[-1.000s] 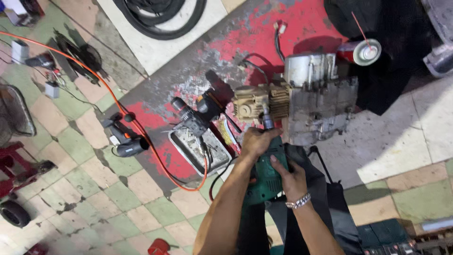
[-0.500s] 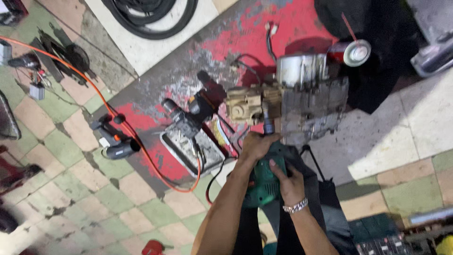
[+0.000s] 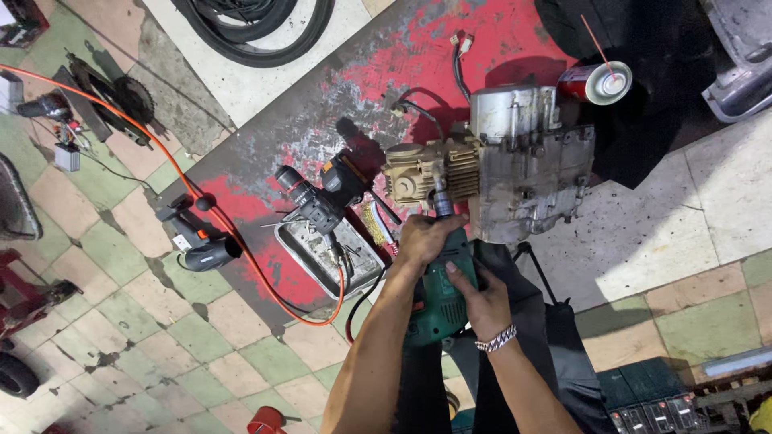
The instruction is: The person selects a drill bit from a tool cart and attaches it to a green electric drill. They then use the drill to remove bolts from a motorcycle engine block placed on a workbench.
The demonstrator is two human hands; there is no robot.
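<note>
Centre of frame: green drill (image 3: pixel 438 293) gripped by both hands, left hand (image 3: pixel 425 238) closed round its front end, right hand (image 3: pixel 480 299) wrapped round the body. Drill tip pressed against the engine (image 3: pixel 523 169) just above. Left of that, metal tray (image 3: pixel 310 253), orange hose (image 3: pixel 241 249), black power tool (image 3: pixel 201 241). Spray can (image 3: pixel 595 80) at upper right.

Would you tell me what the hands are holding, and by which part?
Both grip the green drill: left hand at its front, right hand on its body.
</note>
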